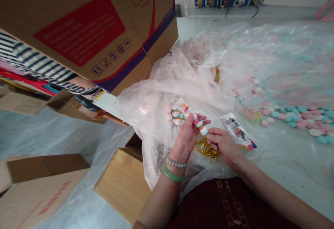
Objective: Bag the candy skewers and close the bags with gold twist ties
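My left hand (186, 135), wearing a bead bracelet and a green bangle, is closed around a slim clear candy packet (197, 121) with a colourful printed label and round pastel pieces in it. At the packet's near end, by a blue-and-white piece, the fingers of my right hand (221, 143) are pinched together; what is between them is too small to make out. Beneath both hands lies a bunch of gold twist ties (206, 148). More pastel pieces on sticks (177, 115) show just left of the packet. A flat printed packet (238, 131) lies beyond my right hand.
Loose pink, blue and white round pieces (300, 117) spread at the right, partly under clear plastic sheeting (261, 55). A large cardboard box (104, 30) stands at upper left, with a person's striped sleeve (44, 62) behind it. Open cartons (44, 190) sit on the floor.
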The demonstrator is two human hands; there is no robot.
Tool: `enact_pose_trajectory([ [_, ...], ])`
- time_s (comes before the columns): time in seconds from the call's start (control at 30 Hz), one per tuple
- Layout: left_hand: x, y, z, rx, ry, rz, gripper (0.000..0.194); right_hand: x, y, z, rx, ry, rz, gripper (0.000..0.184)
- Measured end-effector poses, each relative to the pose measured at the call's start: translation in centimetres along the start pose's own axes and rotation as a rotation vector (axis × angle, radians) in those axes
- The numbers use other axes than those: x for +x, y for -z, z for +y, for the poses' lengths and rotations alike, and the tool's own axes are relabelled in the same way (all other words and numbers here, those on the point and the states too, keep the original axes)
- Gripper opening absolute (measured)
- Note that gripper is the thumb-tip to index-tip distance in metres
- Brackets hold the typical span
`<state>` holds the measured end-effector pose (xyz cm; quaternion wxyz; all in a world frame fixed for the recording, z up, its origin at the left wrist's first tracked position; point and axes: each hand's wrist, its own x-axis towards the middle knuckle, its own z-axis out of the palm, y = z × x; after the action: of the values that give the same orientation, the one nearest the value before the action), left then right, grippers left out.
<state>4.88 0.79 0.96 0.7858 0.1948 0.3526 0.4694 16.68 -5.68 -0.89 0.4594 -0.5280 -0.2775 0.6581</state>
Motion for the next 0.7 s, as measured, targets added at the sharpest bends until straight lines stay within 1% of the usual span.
enact_pose_trajectory([
  [0.07, 0.1, 0.2, -0.1, -0.026, 0.059, 0.003, 0.032, 0.2, -0.1, 0.1, 0.254, -0.129, -0.104, 0.016],
  [0.1, 0.1, 0.4, -0.1, -0.039, 0.092, 0.003, 0.032, 0.3, -0.1, 0.2, 0.335, -0.174, -0.143, 0.018],
  [0.17, 0.2, 0.9, 0.0, -0.064, 0.143, 0.004, 0.029, 0.3, -0.2, 0.3, 0.436, -0.22, -0.186, 0.02],
  [0.2, 0.3, 1.1, 0.1, -0.078, 0.155, 0.007, 0.025, 0.3, -0.2, 0.3, 0.464, -0.226, -0.196, 0.021],
  [0.27, 0.5, 1.6, 0.5, -0.105, 0.146, 0.02, 0.013, 0.3, -0.1, 0.3, 0.488, -0.225, -0.207, 0.022],
  [0.3, 0.6, 1.8, 0.8, -0.118, 0.131, 0.026, 0.016, 0.3, -0.1, 0.2, 0.486, -0.226, -0.211, 0.023],
  [0.37, 0.7, 2.1, 1.5, -0.142, 0.11, 0.02, 0.031, 0.5, 0.0, 0.2, 0.464, -0.24, -0.218, 0.022],
  [0.4, 0.7, 2.1, 2.0, -0.155, 0.109, 0.004, 0.035, 0.6, 0.0, 0.2, 0.449, -0.25, -0.216, 0.022],
  [0.43, 0.7, 2.1, 2.3, -0.171, 0.112, -0.017, 0.035, 0.7, 0.1, 0.3, 0.437, -0.26, -0.212, 0.022],
  [0.5, 0.8, 2.1, 2.9, -0.202, 0.126, -0.051, 0.023, 0.9, 0.2, 0.3, 0.423, -0.273, -0.202, 0.021],
  [0.57, 1.0, 2.2, 3.2, -0.202, 0.139, -0.053, 0.013, 1.0, 0.3, 0.4, 0.431, -0.277, -0.202, 0.021],
  [0.63, 1.3, 2.4, 3.2, -0.174, 0.134, -0.016, 0.015, 1.2, 0.6, 0.3, 0.455, -0.301, -0.227, 0.02],
  [0.7, 1.5, 2.6, 3.1, -0.147, 0.121, 0.029, 0.014, 1.3, 1.0, 0.1, 0.489, -0.366, -0.273, 0.019],
])
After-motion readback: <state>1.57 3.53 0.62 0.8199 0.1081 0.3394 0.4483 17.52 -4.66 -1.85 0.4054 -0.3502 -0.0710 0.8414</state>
